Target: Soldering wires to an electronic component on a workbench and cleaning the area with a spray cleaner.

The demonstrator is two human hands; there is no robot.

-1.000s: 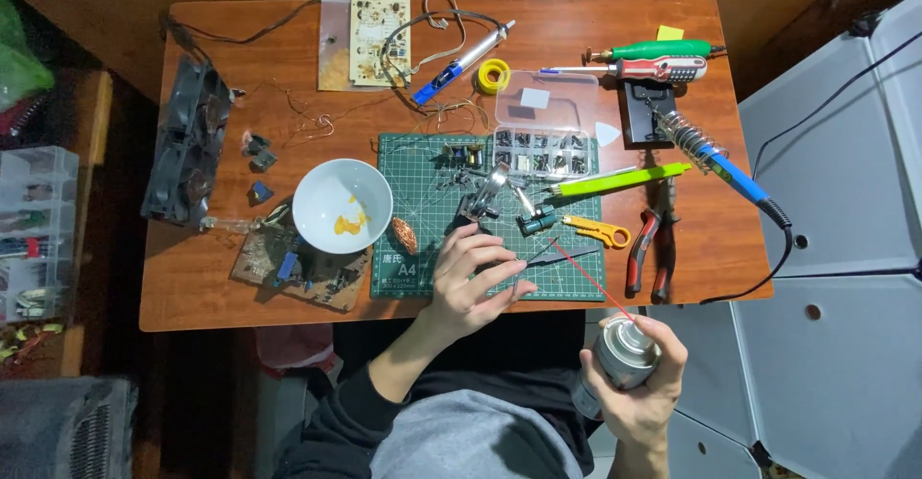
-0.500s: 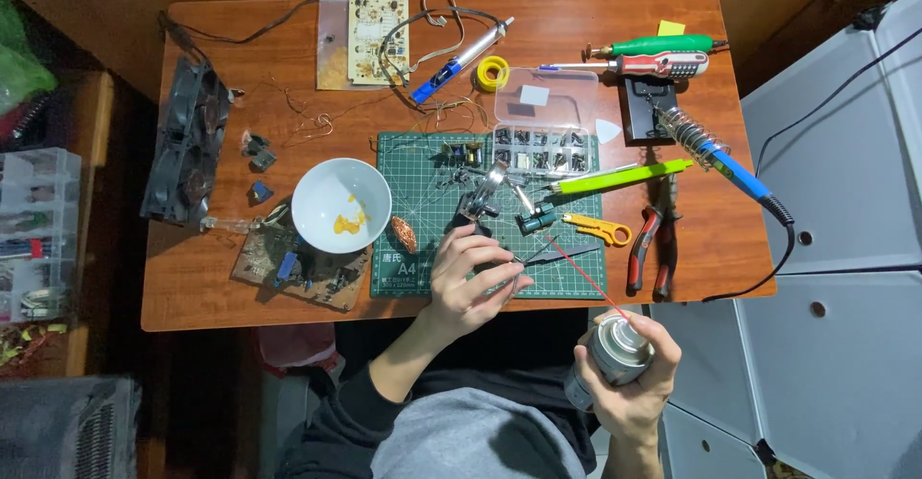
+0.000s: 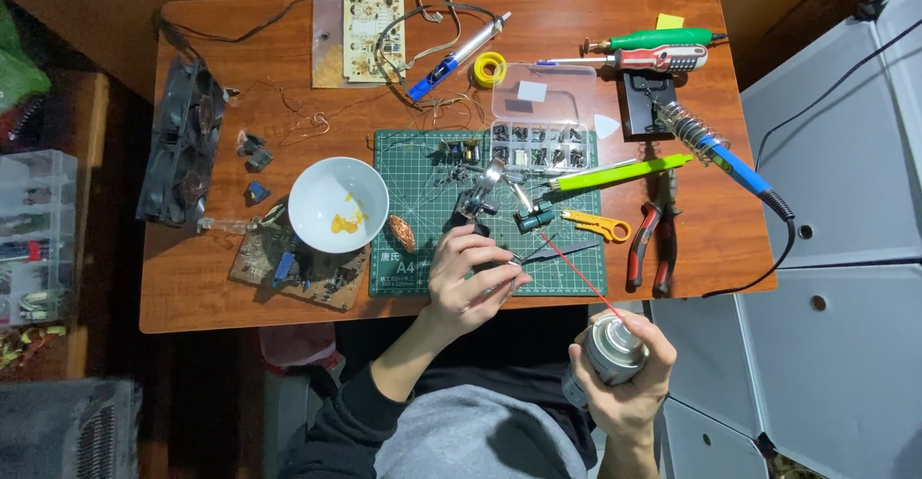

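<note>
My left hand (image 3: 471, 275) rests on the green cutting mat (image 3: 423, 258) and grips a small dark part beside black tweezers (image 3: 557, 251). My right hand (image 3: 624, 383) holds a silver spray can (image 3: 615, 345) below the table's front edge. The can's thin red straw (image 3: 574, 270) points up toward the left hand. A metal helping-hand clamp stand (image 3: 485, 191) sits just above my left fingers.
A white bowl (image 3: 338, 203) with yellow paste, a circuit board (image 3: 300, 266), a clear parts box (image 3: 543, 129), a soldering iron on its stand (image 3: 696, 138), red pliers (image 3: 653, 239), a green pen (image 3: 619, 172), screwdrivers (image 3: 653, 47) and a black fan (image 3: 182, 143) lie on the wooden table. White cabinets (image 3: 845, 249) stand right.
My right hand has turned the spray can, so its red straw now points up toward my left hand. The left hand has barely shifted on the mat.
</note>
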